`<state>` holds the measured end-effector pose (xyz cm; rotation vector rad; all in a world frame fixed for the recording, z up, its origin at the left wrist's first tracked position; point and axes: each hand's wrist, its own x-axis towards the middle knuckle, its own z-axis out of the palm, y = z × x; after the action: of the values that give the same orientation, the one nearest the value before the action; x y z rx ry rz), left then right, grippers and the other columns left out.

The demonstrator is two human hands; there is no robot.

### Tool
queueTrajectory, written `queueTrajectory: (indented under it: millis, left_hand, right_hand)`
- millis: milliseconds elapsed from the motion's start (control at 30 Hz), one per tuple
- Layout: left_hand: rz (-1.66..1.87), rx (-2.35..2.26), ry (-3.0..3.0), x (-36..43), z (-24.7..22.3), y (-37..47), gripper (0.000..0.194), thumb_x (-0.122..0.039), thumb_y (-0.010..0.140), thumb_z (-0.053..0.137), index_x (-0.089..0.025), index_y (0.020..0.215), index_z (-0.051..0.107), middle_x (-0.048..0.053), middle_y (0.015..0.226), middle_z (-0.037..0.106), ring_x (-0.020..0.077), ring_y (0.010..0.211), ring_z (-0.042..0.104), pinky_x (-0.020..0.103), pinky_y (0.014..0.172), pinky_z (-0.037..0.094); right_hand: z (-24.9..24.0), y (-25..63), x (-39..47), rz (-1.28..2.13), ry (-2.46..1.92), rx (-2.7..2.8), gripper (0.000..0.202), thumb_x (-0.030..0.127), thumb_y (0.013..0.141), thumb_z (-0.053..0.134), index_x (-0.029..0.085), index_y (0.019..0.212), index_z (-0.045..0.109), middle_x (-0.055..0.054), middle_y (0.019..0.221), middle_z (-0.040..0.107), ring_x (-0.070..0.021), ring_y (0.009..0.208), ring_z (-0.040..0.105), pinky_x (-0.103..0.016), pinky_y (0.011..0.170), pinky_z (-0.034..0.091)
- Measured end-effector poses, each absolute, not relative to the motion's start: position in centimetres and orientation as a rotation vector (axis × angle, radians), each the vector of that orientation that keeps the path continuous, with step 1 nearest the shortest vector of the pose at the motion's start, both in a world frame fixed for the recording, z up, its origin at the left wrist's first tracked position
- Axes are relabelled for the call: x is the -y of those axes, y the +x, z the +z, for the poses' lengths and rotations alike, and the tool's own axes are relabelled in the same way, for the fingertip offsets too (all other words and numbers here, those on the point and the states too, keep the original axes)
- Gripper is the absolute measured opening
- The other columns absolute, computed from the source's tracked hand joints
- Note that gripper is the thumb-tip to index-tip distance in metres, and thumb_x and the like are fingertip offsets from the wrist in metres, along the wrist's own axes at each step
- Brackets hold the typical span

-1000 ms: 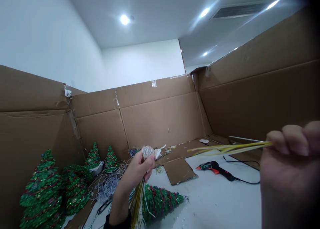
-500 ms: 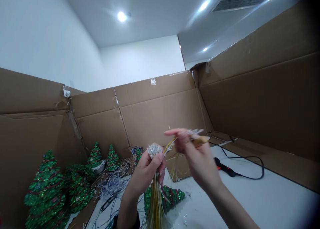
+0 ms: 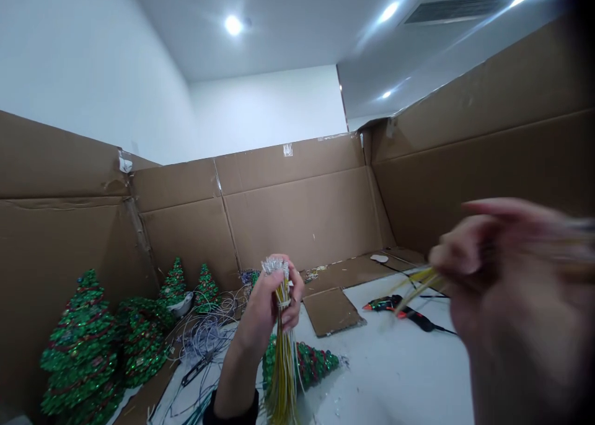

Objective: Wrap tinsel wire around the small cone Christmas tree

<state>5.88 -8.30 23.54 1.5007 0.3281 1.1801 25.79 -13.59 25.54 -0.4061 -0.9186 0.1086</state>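
Note:
My left hand is closed round a thick bundle of thin yellow and white wires. Clear, silvery tips cluster at the bundle's top, above my thumb, and the long ends hang down. My right hand, smeared by motion, is raised at the right, apart from the bundle. A few loose yellow wires stick out of its closed fingers. Something tan runs through that hand toward the right edge, too blurred to name. Behind the hanging wires a green glittery Christmas tree decoration lies on its side on the white table.
Several sparkly green trees stand at the left. Tangled pale wires and a black cutter-like tool lie near them. A black and orange corded tool and a cardboard piece lie on the table. Cardboard walls surround it.
My right hand has moved away from the bundle, far to the right and nearer the camera, with some wires in it. My left hand still grips the bundle, now slightly further left and more upright.

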Motion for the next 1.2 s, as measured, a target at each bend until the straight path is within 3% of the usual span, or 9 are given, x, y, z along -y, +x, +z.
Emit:
queueTrajectory:
  millis: [67, 167, 333, 500, 700, 833, 1200]
  left_hand:
    - [1.258, -0.323, 1.468, 9.1, 24.0, 6.0, 0.021, -0.041, 0.082, 0.046, -0.021, 0.081, 0.04, -0.007, 0.066, 0.046, 0.0015, 0.035, 0.027, 0.013, 0.031, 0.025]
    - [1.36, -0.338, 1.472, 10.0, 24.4, 6.1, 0.021, -0.042, 0.081, 0.046, -0.021, 0.083, 0.042, -0.005, 0.073, 0.049, 0.0011, 0.036, 0.027, 0.014, 0.031, 0.025]
    - [1.443, -0.421, 1.441, 10.8, 24.3, 6.1, 0.025, -0.044, 0.081, 0.049, -0.02, 0.087, 0.045, -0.005, 0.071, 0.048, 0.0036, 0.043, 0.036, 0.016, 0.039, 0.033]
    - [1.479, -0.505, 1.433, 10.9, 23.9, 6.3, 0.027, -0.044, 0.08, 0.052, -0.021, 0.093, 0.046, -0.004, 0.075, 0.049, 0.0056, 0.051, 0.041, 0.017, 0.044, 0.037]
    - [1.443, -0.523, 1.51, 10.9, 23.7, 6.1, 0.024, -0.044, 0.085, 0.047, -0.021, 0.092, 0.044, -0.005, 0.064, 0.047, 0.0065, 0.048, 0.042, 0.018, 0.044, 0.036]
    - [1.387, -0.525, 1.555, 10.8, 23.6, 6.0, 0.025, -0.045, 0.085, 0.045, -0.021, 0.091, 0.042, -0.007, 0.055, 0.045, 0.0074, 0.042, 0.041, 0.019, 0.042, 0.037]
    - [1.356, -0.59, 1.534, 11.0, 23.6, 6.0, 0.029, -0.049, 0.083, 0.046, -0.021, 0.09, 0.041, -0.008, 0.054, 0.048, 0.0061, 0.036, 0.041, 0.018, 0.036, 0.037]
  right_hand:
    - [25.6, 23.6, 13.7, 0.201, -0.531, 1.199, 0.021, 0.038, 0.088, 0.05, 0.023, 0.087, 0.064, 0.004, 0.055, 0.042, -0.0079, 0.045, 0.032, -0.021, 0.04, 0.024]
    - [25.5, 21.0, 13.1, 0.349, -0.65, 1.564, 0.019, 0.036, 0.084, 0.056, 0.02, 0.081, 0.065, 0.002, 0.061, 0.056, -0.0082, 0.05, 0.044, -0.02, 0.044, 0.032]
    - [24.7, 18.8, 12.2, 0.52, -0.615, 1.694, 0.012, 0.033, 0.079, 0.062, 0.021, 0.082, 0.062, 0.002, 0.066, 0.063, -0.0099, 0.053, 0.054, -0.02, 0.049, 0.041]
    - [24.2, 18.3, 12.2, 0.561, -0.583, 1.69, 0.009, 0.029, 0.082, 0.058, 0.021, 0.077, 0.056, 0.002, 0.06, 0.061, -0.0109, 0.05, 0.057, -0.02, 0.046, 0.042]
    - [24.4, 18.3, 12.5, 0.661, -0.493, 1.637, 0.009, 0.025, 0.085, 0.053, 0.021, 0.078, 0.051, 0.004, 0.056, 0.06, -0.0117, 0.052, 0.06, -0.023, 0.055, 0.047]
    - [24.4, 18.2, 12.7, 0.692, -0.479, 1.573, 0.01, 0.027, 0.086, 0.051, 0.021, 0.079, 0.048, 0.006, 0.051, 0.057, -0.0118, 0.045, 0.059, -0.022, 0.048, 0.046]
    - [24.4, 18.7, 12.3, 0.653, -0.445, 1.732, 0.004, 0.025, 0.088, 0.048, 0.023, 0.091, 0.05, 0.006, 0.059, 0.06, -0.0109, 0.047, 0.061, -0.021, 0.046, 0.045]
